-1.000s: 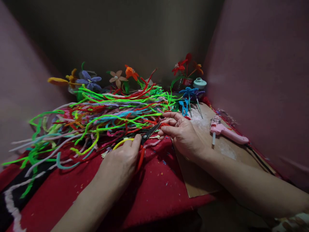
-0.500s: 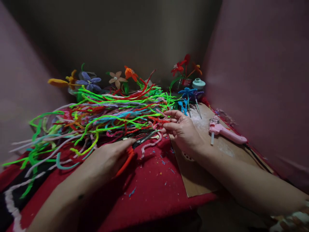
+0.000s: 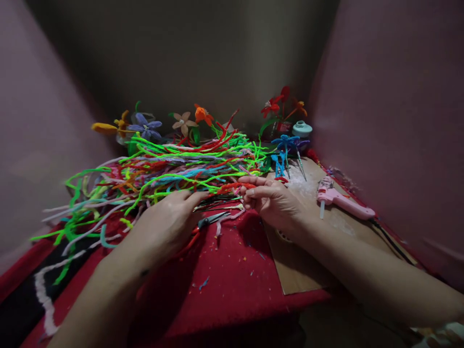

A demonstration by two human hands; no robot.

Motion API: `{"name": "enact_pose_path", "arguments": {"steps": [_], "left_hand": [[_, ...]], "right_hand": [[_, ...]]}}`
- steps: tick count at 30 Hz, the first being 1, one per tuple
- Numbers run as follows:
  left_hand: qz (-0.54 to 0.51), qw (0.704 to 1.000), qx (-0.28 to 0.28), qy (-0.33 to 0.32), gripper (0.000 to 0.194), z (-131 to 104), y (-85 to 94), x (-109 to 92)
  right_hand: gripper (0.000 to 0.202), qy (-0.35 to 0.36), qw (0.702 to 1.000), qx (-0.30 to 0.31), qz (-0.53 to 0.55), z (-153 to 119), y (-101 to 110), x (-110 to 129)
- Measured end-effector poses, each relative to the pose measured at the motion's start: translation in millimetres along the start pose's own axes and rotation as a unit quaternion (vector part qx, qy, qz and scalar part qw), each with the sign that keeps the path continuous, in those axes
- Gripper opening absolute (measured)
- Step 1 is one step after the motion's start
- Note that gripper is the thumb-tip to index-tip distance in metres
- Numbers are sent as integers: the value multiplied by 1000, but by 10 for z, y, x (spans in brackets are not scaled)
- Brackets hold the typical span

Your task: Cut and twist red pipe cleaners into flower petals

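My right hand pinches a red pipe cleaner between thumb and fingers, at the right end of a heap of coloured pipe cleaners. Over the front edge of that heap reaches my left hand, thumb stretched out; its other fingers are largely hidden, and I see nothing held in it. Just below it, scissors with red handles rest on the red cloth, blades to the right. A pale pink pipe cleaner curls beside the blades.
A pink glue gun lies on a brown board at the right. Blue pipe-cleaner flowers are at the board's far end. More flowers, among them an orange one, and a pale blue lidded container stand behind. Small scraps dot the cloth.
My left hand has let go of the scissors, which now lie lower on the cloth, and has shifted towards the heap. My right hand keeps its pinch on the red pipe cleaner.
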State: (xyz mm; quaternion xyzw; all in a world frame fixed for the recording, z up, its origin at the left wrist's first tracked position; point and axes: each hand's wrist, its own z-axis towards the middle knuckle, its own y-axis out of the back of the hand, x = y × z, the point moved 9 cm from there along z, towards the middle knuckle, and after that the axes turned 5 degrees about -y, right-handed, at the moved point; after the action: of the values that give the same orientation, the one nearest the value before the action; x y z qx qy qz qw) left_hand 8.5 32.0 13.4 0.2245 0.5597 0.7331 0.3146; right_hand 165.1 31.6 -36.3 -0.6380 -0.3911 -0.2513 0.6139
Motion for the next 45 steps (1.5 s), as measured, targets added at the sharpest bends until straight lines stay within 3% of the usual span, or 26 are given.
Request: {"name": "enact_pose_path", "arguments": {"steps": [2, 5, 9, 11, 14, 17, 21, 25, 30, 38, 42, 45], "left_hand": [[6, 997, -71, -25, 38, 142, 173, -241], [-11, 998, -48, -48, 30, 356, 135, -522], [-110, 992, 4, 63, 23, 487, -47, -415], [-253, 963, 23, 89, 26, 496, -135, -380], [-435, 888, 66, 133, 28, 455, -260, -379], [-495, 849, 88, 163, 24, 395, -324, -391], [-559, 814, 66, 145, 25, 375, -357, -426], [-571, 801, 67, 166, 27, 357, -451, -419], [-570, 799, 72, 178, 25, 349, -508, -421], [-568, 786, 38, 243, 21, 300, -570, -355], [-595, 771, 55, 220, 23, 315, -585, -400], [-625, 753, 65, 192, 26, 326, -593, -431]], "right_hand": [[27, -16, 1000, 12, 5, -8, -41, -32], [23, -12, 999, 33, -15, -19, -91, -41], [22, 66, 996, 26, -44, -13, -55, 67], [21, 92, 994, 24, -52, -5, -33, 101], [15, 100, 991, 18, -87, 4, -18, 106], [11, 110, 983, -4, -146, -18, -8, 123], [10, 126, 973, -23, -193, -61, -21, 154], [8, 99, 975, -27, -195, -63, -38, 118], [9, 119, 964, -45, -235, -100, -58, 167], [12, 190, 913, -100, -345, -187, -55, 284], [28, 145, 935, -71, -315, -152, -76, 246], [27, 102, 956, -45, -273, -114, -84, 183]]}}
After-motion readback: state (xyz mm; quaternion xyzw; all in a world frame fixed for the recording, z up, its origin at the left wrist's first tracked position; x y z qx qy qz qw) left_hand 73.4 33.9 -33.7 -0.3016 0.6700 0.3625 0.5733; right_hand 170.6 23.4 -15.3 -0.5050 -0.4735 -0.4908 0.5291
